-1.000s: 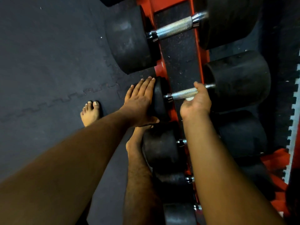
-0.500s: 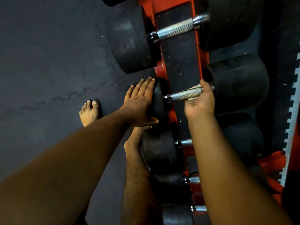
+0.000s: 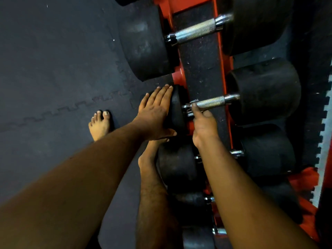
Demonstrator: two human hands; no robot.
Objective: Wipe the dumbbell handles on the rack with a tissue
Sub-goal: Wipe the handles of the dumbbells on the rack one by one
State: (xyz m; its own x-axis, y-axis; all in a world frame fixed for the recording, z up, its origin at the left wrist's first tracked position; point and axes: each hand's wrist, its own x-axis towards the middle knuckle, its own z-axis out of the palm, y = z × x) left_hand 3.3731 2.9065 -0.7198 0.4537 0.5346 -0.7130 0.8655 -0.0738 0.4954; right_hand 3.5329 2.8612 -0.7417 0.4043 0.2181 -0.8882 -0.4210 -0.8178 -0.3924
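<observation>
Black dumbbells lie in a row on a red rack [image 3: 226,56]. The middle dumbbell has a knurled steel handle [image 3: 212,102] between its left head [image 3: 177,106] and its right head [image 3: 265,90]. My left hand [image 3: 154,112] lies flat with straight fingers against the outer face of the left head. My right hand [image 3: 203,123] curls around the handle's left end, with a scrap of white tissue [image 3: 195,101] showing above the fingers. The rest of the tissue is hidden inside that hand.
A bigger dumbbell [image 3: 195,31] lies on the rack farther away, and several smaller ones [image 3: 179,166] sit nearer, partly behind my right forearm. My bare feet [image 3: 99,124] stand on the dark foam floor mats [image 3: 53,69] to the left of the rack.
My right hand slid along the handle, first toward the right head, then back to the left end. The left hand stayed on the left head.
</observation>
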